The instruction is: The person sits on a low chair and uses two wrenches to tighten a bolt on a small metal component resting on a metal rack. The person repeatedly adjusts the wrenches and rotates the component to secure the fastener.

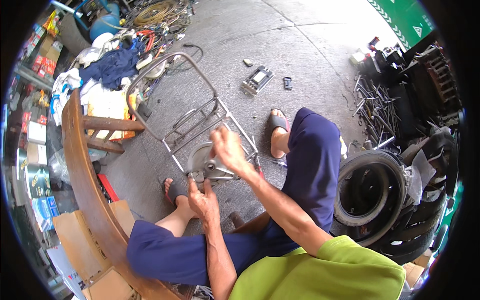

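Note:
A round grey metal brake plate (204, 161) with a hole at its middle lies at the near end of a tubular metal rack (218, 96), between my feet. At the plate's lower edge my left hand (204, 202) pinches a small lug with thumb and finger. Curled above the plate's upper right side is my right hand (227, 149), its fingers closed. What they hold, if anything, is hidden. Something red (259, 171), perhaps a handle, shows just right of my right wrist.
A wooden bench (82, 155) curves along the left, beside cardboard (80, 235). Tyres (345, 200) and a heap of metal rods (377, 107) stand at right. A small metal unit (258, 80) lies ahead on the concrete floor. Cloths (112, 67) and cables fill the far left.

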Motion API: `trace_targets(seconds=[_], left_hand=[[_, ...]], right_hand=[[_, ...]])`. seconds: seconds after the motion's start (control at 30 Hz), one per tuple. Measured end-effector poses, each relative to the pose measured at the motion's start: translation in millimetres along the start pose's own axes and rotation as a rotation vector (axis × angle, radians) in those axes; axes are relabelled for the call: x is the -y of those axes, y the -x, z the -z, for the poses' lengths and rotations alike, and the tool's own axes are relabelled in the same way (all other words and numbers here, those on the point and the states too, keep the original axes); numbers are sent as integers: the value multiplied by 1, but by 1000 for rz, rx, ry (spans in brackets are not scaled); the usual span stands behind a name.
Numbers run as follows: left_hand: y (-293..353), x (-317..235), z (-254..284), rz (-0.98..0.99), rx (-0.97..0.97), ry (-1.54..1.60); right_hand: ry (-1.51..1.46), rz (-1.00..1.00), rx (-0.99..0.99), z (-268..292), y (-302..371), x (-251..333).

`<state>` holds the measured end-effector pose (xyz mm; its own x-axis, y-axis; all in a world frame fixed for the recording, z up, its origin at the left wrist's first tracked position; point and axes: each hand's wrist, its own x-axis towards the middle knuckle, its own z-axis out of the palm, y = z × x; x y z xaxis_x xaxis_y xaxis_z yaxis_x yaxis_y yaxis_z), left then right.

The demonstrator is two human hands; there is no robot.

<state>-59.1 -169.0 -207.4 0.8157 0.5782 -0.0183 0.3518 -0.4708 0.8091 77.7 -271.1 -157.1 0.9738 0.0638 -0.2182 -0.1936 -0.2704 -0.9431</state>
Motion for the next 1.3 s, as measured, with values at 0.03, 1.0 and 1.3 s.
trace_targets(seconds=[0.03,1.0,1.3], left_hand=[[-1,-3,-1,9,7,-9],[-1,3,6,-53,62,-37],[0,9,2,51,69,122]], right_hand=[[-31,33,-79,4,1,-2],[316,849,102,-10,102,-29],[334,870,60,-12,118,-44]])
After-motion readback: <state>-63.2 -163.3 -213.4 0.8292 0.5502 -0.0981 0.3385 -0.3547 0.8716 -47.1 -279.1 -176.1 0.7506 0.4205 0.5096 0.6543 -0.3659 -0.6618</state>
